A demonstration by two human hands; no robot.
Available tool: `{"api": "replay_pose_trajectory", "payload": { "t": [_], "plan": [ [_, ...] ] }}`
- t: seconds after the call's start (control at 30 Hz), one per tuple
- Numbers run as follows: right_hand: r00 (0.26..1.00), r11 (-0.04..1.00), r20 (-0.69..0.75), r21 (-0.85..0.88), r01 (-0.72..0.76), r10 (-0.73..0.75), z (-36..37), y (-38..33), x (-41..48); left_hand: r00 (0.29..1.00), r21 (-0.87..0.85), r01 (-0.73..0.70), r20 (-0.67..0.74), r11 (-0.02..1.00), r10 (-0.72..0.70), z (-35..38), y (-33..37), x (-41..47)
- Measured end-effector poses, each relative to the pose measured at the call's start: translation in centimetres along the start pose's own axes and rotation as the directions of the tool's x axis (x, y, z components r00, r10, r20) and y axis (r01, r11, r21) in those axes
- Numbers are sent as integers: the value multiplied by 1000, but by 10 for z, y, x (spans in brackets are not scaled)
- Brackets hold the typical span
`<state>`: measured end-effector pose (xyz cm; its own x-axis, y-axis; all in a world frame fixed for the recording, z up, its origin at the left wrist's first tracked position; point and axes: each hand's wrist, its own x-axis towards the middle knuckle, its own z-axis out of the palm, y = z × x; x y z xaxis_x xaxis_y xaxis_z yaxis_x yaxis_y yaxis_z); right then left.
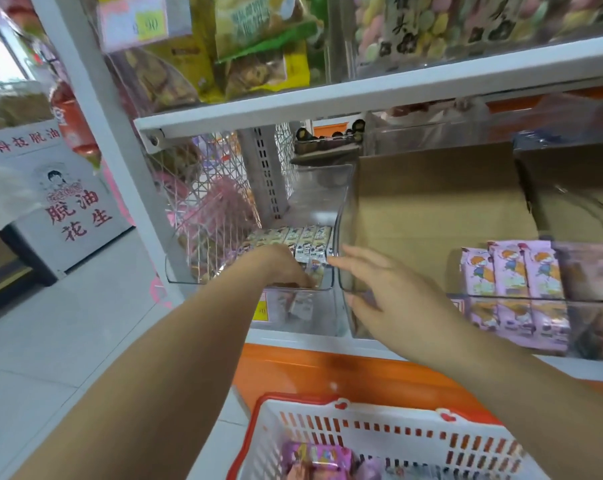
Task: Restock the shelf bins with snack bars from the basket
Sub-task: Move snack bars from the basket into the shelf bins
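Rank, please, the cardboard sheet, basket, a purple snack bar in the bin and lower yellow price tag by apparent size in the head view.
1. Cardboard sheet, basket: tie, basket nearer and cropped.
2. Purple snack bar
3. Lower yellow price tag

Pale-wrapped snack bars [305, 239] lay side by side in a neat row across the floor of the left clear bin [179, 280]. Two bins over, purple snack bars [511, 271] stood upright, packed against the front wall of the right clear bin [535, 300]. Down below, the white basket [397, 434] with its red rim held more purple bars [314, 459] in a loose heap.
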<state>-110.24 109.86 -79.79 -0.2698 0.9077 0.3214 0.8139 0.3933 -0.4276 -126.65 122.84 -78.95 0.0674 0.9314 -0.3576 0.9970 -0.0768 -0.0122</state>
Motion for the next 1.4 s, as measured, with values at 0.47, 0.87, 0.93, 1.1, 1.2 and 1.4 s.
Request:
{"api": "replay_pose_trajectory", "payload": {
  "t": [0.47,0.87,0.93,1.1,1.2,1.4],
  "plan": [
    [999,999,27,-29,18,-17,-3,-2,-3,969,189,-143,227,972,98,-5,-16,8],
    [999,999,31,-51,13,-12,-2,-3,-3,984,312,-164,122,936,132,-1,-8,4],
    [1000,998,23,-62,21,-19,-1,-2,-2,987,283,-155,94,947,133,-1,-8,0],
    [991,994,-104,67,86,-79,6,1,-12,966,-153,-168,-221,974,132,-5,-19,-31],
    [934,965,-247,-36,259,-259,13,-1,-28,788,-314,-329,-610,890,76,17,-25,-71],
    [932,924,155,-153,349,-327,33,1,-83,593,-439,-518,-803,734,-62,115,-29,-151]
  ]
}}
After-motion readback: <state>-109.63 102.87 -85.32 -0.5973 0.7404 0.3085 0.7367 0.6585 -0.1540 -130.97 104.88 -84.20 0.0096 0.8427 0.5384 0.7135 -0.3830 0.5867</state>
